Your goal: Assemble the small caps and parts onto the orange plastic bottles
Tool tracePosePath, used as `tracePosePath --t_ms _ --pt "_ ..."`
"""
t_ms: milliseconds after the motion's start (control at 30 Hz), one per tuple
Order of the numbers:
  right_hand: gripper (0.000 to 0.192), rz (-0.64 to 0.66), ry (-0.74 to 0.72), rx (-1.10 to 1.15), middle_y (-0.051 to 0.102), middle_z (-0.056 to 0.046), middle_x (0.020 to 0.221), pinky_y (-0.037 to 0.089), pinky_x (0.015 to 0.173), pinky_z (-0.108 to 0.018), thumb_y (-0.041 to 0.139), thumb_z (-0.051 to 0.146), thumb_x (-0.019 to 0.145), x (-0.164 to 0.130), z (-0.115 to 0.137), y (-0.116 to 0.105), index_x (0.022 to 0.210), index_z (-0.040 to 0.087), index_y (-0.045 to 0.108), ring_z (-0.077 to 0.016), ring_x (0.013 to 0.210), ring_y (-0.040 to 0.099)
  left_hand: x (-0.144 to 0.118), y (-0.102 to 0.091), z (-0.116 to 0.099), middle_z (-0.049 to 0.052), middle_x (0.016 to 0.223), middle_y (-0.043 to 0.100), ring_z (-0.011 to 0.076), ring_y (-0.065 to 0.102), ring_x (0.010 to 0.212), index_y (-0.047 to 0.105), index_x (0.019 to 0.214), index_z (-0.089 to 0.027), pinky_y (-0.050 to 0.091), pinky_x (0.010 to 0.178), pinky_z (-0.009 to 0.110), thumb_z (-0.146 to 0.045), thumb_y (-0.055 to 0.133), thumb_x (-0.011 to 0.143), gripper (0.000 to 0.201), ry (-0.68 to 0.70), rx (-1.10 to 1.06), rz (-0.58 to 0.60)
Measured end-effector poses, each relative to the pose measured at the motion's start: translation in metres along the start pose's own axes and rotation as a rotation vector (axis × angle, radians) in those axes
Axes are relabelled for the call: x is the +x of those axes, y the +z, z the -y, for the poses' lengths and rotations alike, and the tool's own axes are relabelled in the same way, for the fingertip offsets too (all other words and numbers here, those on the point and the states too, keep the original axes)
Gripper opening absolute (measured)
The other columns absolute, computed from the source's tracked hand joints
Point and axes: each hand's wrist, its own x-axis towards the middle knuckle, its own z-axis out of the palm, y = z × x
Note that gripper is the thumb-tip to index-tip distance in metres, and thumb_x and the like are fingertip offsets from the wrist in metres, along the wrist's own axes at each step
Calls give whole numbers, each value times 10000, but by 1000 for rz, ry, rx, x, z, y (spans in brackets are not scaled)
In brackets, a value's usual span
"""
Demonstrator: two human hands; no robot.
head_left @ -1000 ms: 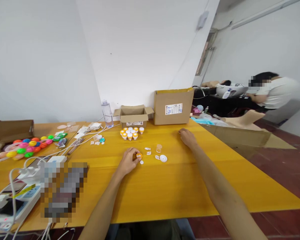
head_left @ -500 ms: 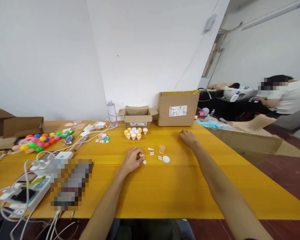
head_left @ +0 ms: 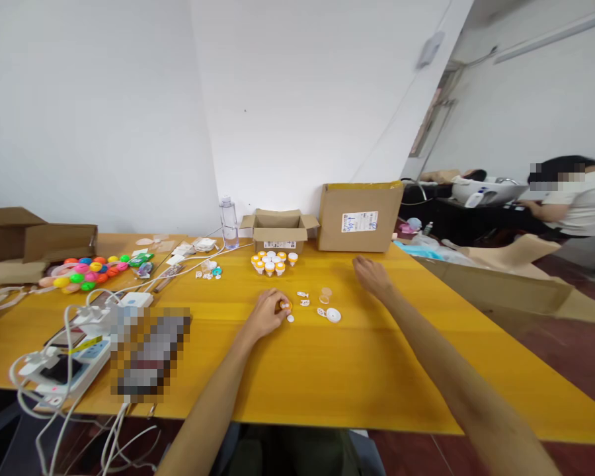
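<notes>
My left hand (head_left: 266, 313) rests on the yellow table (head_left: 327, 370) with its fingers closed around a small orange piece (head_left: 285, 305). A tiny white cap (head_left: 290, 318) lies just right of it. My right hand (head_left: 371, 274) lies flat on the table farther right, fingers loosely curled, holding nothing. Between the hands lie small white printed parts (head_left: 303, 299), a clear little cup (head_left: 326, 294) and a white round lid (head_left: 333, 315). Behind them stands a cluster of several orange-and-white small containers (head_left: 272, 262).
Two cardboard boxes (head_left: 279, 230) (head_left: 359, 217) and a water bottle (head_left: 228, 223) stand at the table's far edge. Coloured balls (head_left: 86, 273), small packets, a power strip (head_left: 59, 370) with cables and a blurred object lie at left. A person sits at another desk at far right (head_left: 570, 198).
The camera has tilted and shifted, so the table appears lower-left in view. My right hand has slid slightly left. My left hand keeps hold of the orange piece.
</notes>
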Motion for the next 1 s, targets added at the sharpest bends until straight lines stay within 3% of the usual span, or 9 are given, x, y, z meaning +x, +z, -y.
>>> tracePosePath --t_ms 67,167,267,400,567,767,1000 --pt "276 -58 -4 23 666 -169 1088 509 759 -325 453 101 919 -6 12 -13 1096 160 656 -252 988 638 1 0 1 22 896 665 196 614 913 657 814 -219 467 893 341 -117 682 751 123 11 -4 2" --pt "285 -427 -140 139 668 -148 1134 508 831 -355 413 108 938 -20 37 -42 1028 180 674 -255 1052 606 3 0 2 23 880 659 186 611 886 651 793 -215 472 881 335 -128 662 774 89 29 -5 11" --pt "272 -592 -229 195 668 -137 1161 487 895 -381 422 95 934 -38 68 -70 969 181 678 -251 1069 590 3 -1 2 28 873 659 182 607 862 646 772 -209 476 861 334 -141 652 788 70 36 -1 16" --pt "252 -550 -379 141 670 -157 1186 484 890 -393 461 69 904 -58 112 -86 952 156 692 -262 1102 577 2 -2 2 29 853 657 180 604 857 657 778 -209 482 851 328 -162 634 804 59 54 0 24" --pt "270 -389 -567 54 705 -119 1111 507 864 -375 494 40 892 -70 144 -76 969 172 717 -245 1107 592 1 -2 0 31 840 656 189 599 858 668 795 -216 487 873 345 -184 611 816 68 63 -7 22" --pt "252 -360 -482 179 654 -145 1255 493 932 -412 533 50 896 -75 143 -62 1044 157 707 -259 1126 580 3 -2 -1 27 832 649 187 601 840 665 774 -218 494 866 347 -158 615 792 80 55 -17 14" --pt "309 -383 -420 258 671 -132 1180 491 940 -417 493 38 905 -79 139 -58 1106 167 689 -243 1093 587 6 -1 1 23 804 644 177 605 824 651 732 -199 488 851 337 -132 619 776 87 53 -26 22"
